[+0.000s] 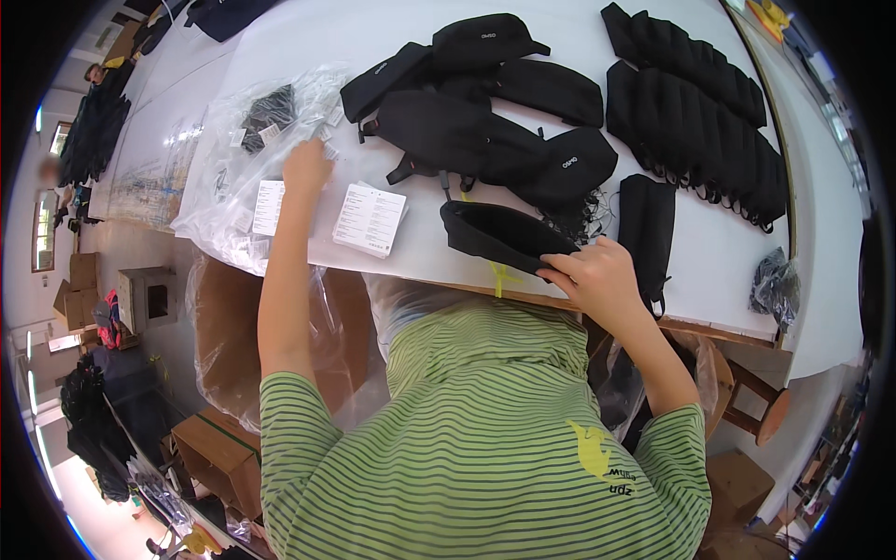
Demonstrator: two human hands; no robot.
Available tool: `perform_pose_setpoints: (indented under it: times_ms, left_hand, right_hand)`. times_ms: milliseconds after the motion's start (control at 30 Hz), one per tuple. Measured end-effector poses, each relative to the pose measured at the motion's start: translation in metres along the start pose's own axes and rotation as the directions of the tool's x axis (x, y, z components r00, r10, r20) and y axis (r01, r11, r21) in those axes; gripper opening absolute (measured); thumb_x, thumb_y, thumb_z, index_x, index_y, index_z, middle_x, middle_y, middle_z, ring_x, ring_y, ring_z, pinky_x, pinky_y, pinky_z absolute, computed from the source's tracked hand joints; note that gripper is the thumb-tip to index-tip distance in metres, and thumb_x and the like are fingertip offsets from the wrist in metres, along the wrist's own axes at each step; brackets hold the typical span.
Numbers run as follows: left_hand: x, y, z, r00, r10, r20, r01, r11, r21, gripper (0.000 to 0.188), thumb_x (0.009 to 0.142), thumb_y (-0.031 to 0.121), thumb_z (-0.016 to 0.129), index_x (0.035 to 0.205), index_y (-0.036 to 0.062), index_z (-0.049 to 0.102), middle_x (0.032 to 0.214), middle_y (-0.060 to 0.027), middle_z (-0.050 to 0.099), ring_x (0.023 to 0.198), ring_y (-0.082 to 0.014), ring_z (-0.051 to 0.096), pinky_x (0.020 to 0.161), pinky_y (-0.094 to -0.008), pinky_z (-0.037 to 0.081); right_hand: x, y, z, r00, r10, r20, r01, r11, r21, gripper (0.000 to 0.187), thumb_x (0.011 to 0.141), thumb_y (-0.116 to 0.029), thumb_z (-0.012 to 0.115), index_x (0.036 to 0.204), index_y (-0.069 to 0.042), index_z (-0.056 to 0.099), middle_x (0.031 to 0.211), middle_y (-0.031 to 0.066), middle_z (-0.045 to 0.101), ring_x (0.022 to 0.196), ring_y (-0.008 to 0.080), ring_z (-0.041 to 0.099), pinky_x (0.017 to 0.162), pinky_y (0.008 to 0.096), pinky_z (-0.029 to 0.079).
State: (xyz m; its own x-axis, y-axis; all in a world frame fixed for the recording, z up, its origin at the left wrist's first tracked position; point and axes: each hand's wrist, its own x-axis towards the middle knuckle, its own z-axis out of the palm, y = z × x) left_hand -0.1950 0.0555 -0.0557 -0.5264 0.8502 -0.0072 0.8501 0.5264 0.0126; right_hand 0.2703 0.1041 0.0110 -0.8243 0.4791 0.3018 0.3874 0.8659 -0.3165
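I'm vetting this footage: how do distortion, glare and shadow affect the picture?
Head view: right edge of the white table bows, corners go black; same view: clear plastic bag catches highlights; black pouch in the right hand is too dark inside to read.

Pouch (pixel 490 245): we see black
Bags (pixel 429 131): black with white marks
Cards (pixel 369 219): white with dark print
Table (pixel 695 280): white
Shirt (pixel 467 420): we see green, dark stripes, yellow shape

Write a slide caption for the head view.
The right hand holds an open black pouch; the left hand is at the clear plastic, near stacked white cards.
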Motion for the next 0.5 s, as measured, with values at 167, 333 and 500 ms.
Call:
perform_pose_setpoints:
  times_ms: [167,333,500]
  left_hand:
    - [0.004,-0.005,-0.005,0.998,0.039,-0.051,-0.039,0.999,0.011,0.022,0.078,0.019,0.064,0.097,0.0064,0.065,0.091,-0.0141,0.067,0.09,-0.0327,0.063,0.078,-0.0435,0.05]
    - [-0.013,0.032,-0.033,0.963,0.04,-0.267,-0.136,0.926,-0.353,0.023,0.084,0.02,0.062,0.101,0.0049,0.064,0.086,-0.013,0.069,0.082,-0.0303,0.067,0.073,-0.0382,0.051]
    - [-0.123,0.161,-0.091,0.893,0.364,-0.264,-0.422,0.474,-0.773,0.02,0.083,0.006,0.065,0.102,0.0059,0.062,0.08,-0.0074,0.066,0.071,-0.0182,0.064,0.066,-0.0276,0.05]
  right_hand:
    - [-0.009,0.008,0.018,0.996,0.004,0.093,-0.002,1.0,-0.015,0.019,0.075,-0.031,0.073,0.075,-0.013,0.07,0.051,0.0029,0.055,0.05,0.0204,0.054,0.056,0.0325,0.04]
    - [-0.013,0.006,0.022,0.998,0.043,0.05,-0.043,0.999,0.002,0.019,0.075,-0.03,0.073,0.08,-0.012,0.069,0.051,0.0038,0.055,0.05,0.0214,0.054,0.058,0.0325,0.041]
    - [-0.015,0.0,0.019,0.99,0.141,0.021,-0.142,0.988,0.055,0.019,0.078,-0.028,0.07,0.084,-0.011,0.061,0.051,0.0055,0.054,0.05,0.023,0.055,0.058,0.0334,0.041]
